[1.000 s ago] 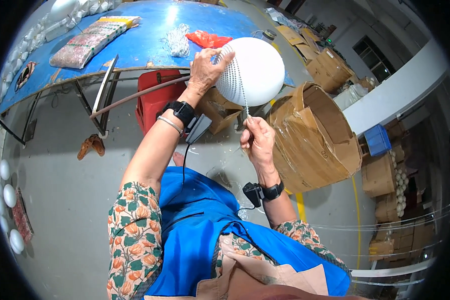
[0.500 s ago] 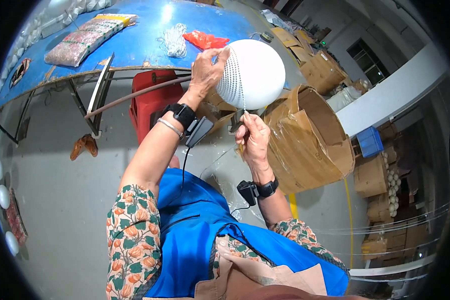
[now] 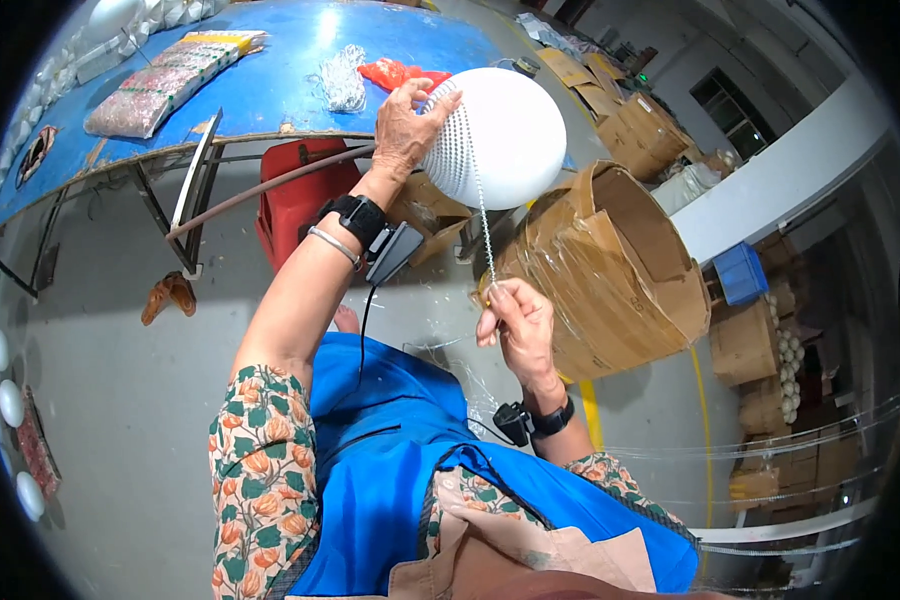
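A large white ball [image 3: 520,135] is up by the table edge, its left side covered in close rows of small silvery beads. Against those rows rests my left hand [image 3: 407,125], fingers bent and thumb pressed on the beaded side. From the ball a bead string [image 3: 484,225] runs down, pulled straight. Its lower part is pinched between thumb and fingertips of my right hand [image 3: 523,325], well below the ball. Whatever supports the ball underneath is hidden.
The blue table [image 3: 280,60] carries a bag of pink material [image 3: 170,85], a white string bundle [image 3: 343,80] and a red plastic bag [image 3: 395,73]. Below are a red stool [image 3: 290,190] and a brown rod [image 3: 270,192]. An open cardboard box [image 3: 590,290] stands right of my right hand.
My right hand has moved down, away from the ball, and a longer stretch of bead string shows between them. My left hand stays on the beaded side.
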The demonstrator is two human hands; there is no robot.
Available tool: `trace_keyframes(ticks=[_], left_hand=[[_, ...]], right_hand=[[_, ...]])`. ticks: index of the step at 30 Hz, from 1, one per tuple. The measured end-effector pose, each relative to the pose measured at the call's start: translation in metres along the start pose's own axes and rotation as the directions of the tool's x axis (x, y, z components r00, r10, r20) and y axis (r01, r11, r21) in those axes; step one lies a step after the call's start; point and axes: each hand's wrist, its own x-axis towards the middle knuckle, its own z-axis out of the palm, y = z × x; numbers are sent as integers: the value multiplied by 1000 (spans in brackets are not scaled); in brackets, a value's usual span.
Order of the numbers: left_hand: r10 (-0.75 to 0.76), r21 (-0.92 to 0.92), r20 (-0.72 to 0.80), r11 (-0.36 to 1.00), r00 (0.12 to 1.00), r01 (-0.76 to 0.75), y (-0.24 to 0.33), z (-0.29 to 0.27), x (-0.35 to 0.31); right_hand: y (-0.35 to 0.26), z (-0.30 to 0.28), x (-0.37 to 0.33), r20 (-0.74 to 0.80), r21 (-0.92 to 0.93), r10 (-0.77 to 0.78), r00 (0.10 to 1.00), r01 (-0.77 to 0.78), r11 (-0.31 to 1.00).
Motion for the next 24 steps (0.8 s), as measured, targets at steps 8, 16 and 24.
trace_keyframes(ticks=[8,16,24], left_hand=[[-65,-49,89,996,994,69,3,1,0],[94,-43,220,995,971,-87,-13,-7,-7],[36,-55,3,998,999,-35,4,-3,-5]], right_hand=[[22,-2,4,-48,90,3,999,1,996],[31,-2,13,-55,106,-10,998,16,994],[32,4,35,-56,76,-51,997,56,996]])
